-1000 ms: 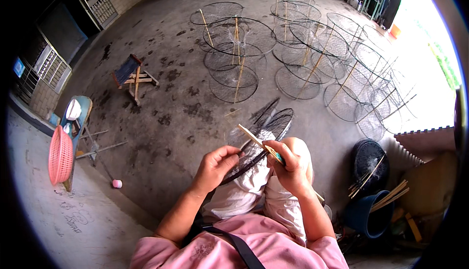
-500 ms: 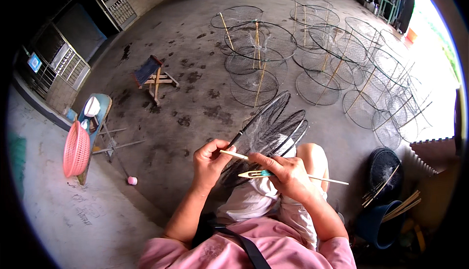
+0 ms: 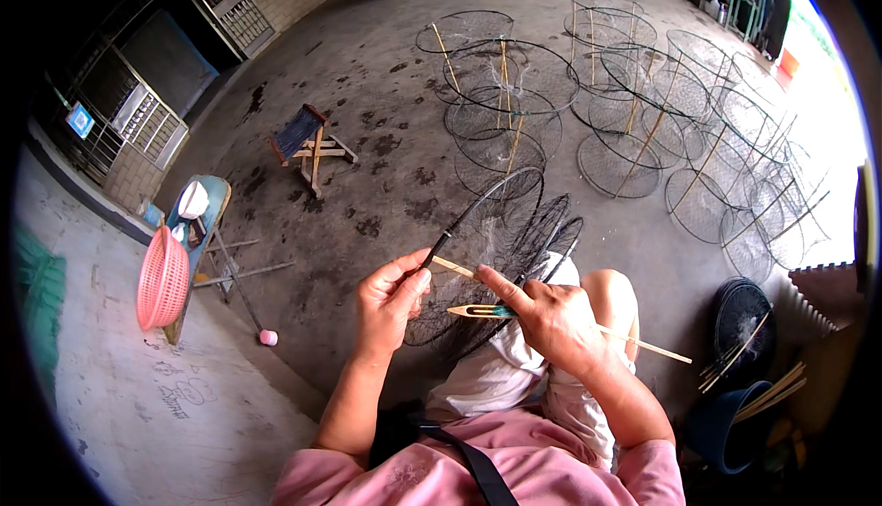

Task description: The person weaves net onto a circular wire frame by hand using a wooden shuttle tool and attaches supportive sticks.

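Head | LH [image 3: 390, 302]: curved blk hoop [image 3: 448, 232] | RH [image 3: 559, 315]: ptd needle [image 3: 480, 311], wd stick [image 3: 648, 346]

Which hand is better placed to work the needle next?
Right, probably: the right hand holds the needle, its tip pointing toward the left hand. The left looks occupied, pinching the black hoop beside the stick's end.
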### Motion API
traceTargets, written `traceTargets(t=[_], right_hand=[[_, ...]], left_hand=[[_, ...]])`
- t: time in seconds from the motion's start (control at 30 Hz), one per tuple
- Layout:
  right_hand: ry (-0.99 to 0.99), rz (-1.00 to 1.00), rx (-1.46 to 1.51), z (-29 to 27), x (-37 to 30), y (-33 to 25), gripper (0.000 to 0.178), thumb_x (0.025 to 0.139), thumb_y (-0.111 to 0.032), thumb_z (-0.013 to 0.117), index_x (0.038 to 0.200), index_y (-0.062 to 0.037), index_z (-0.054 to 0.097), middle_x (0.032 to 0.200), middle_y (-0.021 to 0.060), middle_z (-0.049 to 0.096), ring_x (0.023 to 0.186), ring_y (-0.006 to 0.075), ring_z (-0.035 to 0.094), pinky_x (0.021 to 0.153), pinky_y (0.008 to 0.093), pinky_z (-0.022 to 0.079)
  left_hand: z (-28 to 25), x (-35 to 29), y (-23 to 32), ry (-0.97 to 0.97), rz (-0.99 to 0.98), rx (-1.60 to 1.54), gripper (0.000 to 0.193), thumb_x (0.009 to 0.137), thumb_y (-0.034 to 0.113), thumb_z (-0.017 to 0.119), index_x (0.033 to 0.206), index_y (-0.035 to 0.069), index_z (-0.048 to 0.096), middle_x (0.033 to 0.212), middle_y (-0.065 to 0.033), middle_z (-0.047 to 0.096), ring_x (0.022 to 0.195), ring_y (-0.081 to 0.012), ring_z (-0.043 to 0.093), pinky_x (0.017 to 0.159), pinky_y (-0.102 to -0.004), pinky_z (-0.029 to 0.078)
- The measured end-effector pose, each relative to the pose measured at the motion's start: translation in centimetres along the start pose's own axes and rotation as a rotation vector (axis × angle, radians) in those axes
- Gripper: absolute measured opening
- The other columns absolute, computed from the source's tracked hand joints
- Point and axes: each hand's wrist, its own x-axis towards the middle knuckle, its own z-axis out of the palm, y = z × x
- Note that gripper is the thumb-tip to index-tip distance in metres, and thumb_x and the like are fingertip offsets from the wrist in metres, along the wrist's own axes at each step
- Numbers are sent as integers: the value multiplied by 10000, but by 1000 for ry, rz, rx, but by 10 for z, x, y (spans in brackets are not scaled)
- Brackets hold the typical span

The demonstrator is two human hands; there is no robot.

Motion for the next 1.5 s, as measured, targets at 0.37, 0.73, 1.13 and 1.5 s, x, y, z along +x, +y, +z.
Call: traceTargets(t=[0.37, 0.73, 1.13, 1.5], right_hand=[[-7, -68, -169, -31, 3, 12, 664, 808, -116, 620, 1422, -334, 491, 656, -7, 551, 565, 172, 610, 485, 334, 482], [-32, 153, -52, -20, -18, 5, 638, 825, -103, 619, 1410, -332, 506, 717, 46, 595, 598, 237, 617, 523, 387, 484], [316, 437, 389, 17, -78, 5, 678, 855, 39, 566, 1479, -152, 384, 1004, 209, 657, 860, 414, 653, 778, 463, 511], [598, 759, 1089, -10, -205, -43, 178, 1030, -101, 466, 1106, 21, 570, 625, -67, 381, 506, 21, 329, 464, 210, 252]], left_hand=[[4, 14, 4, -176, 485, 703, 282, 883, 9, 678, 1163, -14, 651, 806, -68, 656, 649, -137, 617, 586, -279, 495], [17, 29, -4, -266, 729, 845, 278, 860, -1, 666, 1138, 9, 653, 807, -132, 646, 652, -293, 643, 571, -359, 516], [83, 75, -3, -138, 798, 590, 365, 923, 32, 602, 1287, 50, 600, 1039, -216, 692, 882, -322, 711, 700, -354, 556], [173, 106, 56, -165, 1248, 639, 471, 913, 143, 647, 1367, 91, 531, 1169, -131, 610, 1082, -280, 579, 925, -386, 429]])
